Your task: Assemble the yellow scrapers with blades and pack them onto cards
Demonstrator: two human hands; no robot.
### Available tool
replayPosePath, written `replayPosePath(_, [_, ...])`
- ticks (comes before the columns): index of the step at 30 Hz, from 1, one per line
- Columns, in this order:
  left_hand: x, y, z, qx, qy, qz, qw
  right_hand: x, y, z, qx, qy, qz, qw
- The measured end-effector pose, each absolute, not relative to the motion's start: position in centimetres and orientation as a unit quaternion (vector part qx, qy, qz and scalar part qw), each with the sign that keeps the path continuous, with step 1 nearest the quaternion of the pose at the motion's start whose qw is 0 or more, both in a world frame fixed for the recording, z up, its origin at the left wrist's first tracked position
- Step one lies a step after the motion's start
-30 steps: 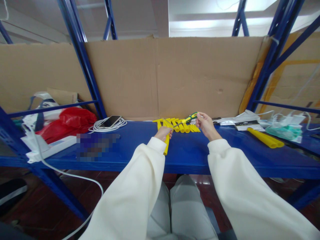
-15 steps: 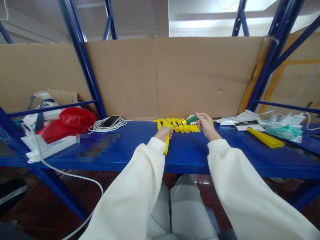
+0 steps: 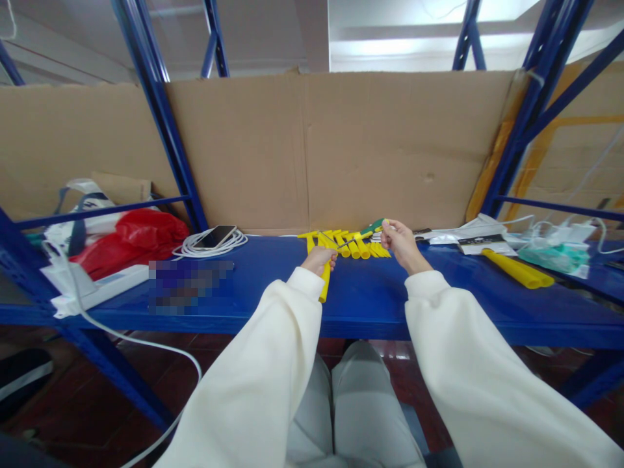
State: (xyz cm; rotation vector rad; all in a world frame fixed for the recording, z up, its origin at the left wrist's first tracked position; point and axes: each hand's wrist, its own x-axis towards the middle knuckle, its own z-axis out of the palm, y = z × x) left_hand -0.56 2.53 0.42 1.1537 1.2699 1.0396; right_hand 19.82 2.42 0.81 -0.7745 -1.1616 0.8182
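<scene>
My left hand (image 3: 319, 259) is closed around a yellow tube-like piece (image 3: 324, 289), whose lower end sticks out below the fist. Between the thumb and fingers of my right hand (image 3: 400, 246) is the end of a screwdriver (image 3: 374, 227) with a green and yellow handle. Its thin metal shaft slants down to the left and reaches my left fist; whether the tip touches the piece is too small to tell. Just behind the hands, several yellow tubular pieces (image 3: 364, 252) lie side by side in a row on the blue shelf (image 3: 273, 292).
A phone (image 3: 218, 236) rests on a coiled white cable (image 3: 188, 247) at left, near a red plastic bag (image 3: 151, 234). Two yellow tubes (image 3: 519, 270) lie at right beside a green-and-white plastic bundle (image 3: 556, 250). Cardboard (image 3: 341, 149) stands behind, between blue posts (image 3: 160, 117).
The screwdriver handle has tilted slightly upward at its right end, and my right fingers have shifted a little on it. My left hand and the yellow piece stay in place.
</scene>
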Motion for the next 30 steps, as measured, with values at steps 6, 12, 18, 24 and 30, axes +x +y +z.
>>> replayPosePath(6, [-0.51, 2.39, 0.4, 0.487, 0.529, 0.439, 0.539, 19.8, 2.64, 0.54, -0.373, -0.504, 0.328, 0.707])
replayPosePath(12, [-0.49, 2.33, 0.42, 0.49, 0.527, 0.437, 0.54, 19.92, 2.7, 0.56, -0.372, -0.498, 0.333, 0.709])
replayPosePath(18, [-0.44, 2.07, 0.67, 0.49, 0.528, 0.434, 0.541, 19.85, 2.58, 0.66, -0.385, -0.493, 0.326, 0.709])
replayPosePath(24, [-0.47, 2.02, 0.74, 0.488, 0.528, 0.434, 0.543, 19.58, 2.12, 0.94, -0.399, -0.476, 0.329, 0.711])
replayPosePath(30, [-0.45, 2.18, 0.63, 0.49, 0.53, 0.435, 0.538, 19.34, 1.74, 1.22, -0.419, -0.458, 0.337, 0.708])
